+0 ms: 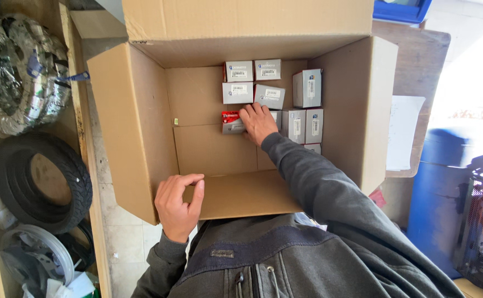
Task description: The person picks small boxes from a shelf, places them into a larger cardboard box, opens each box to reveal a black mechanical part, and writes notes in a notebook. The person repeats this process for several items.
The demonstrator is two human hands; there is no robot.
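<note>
1. The large cardboard carton (142, 116) stands open on the floor with its flaps spread. Its walls are stiff but would likely buckle under a hard squeeze, so the flap edge is the natural place to steady it.
2. A dark tyre (43, 182) lies flat at the left of the carton. Above it sits a coil wrapped in shiny film (18, 74). A blue drum (445, 193) stands at the right.
3. The left hand (178, 207) curls over the near flap of the carton, thumb on top and fingers bent round the edge, lightly closed on the cardboard.
4. The right hand (258, 122) reaches down into the carton. Its fingers lie flat and a little spread on the red-and-grey small box (230, 123), pressing or nudging rather than wrapped round it. Whether the thumb grips a side cannot be told.
5. That small box lies on the carton floor, at the left end of the rows of grey small boxes (269, 94) packed against the far wall and just beside them.
6. It looks light and rigid, with smooth printed card that could slip; taking it by two opposite side faces seems soundest.
7. Its long axis appears to run left to right, with the red end toward the left wall.
</note>
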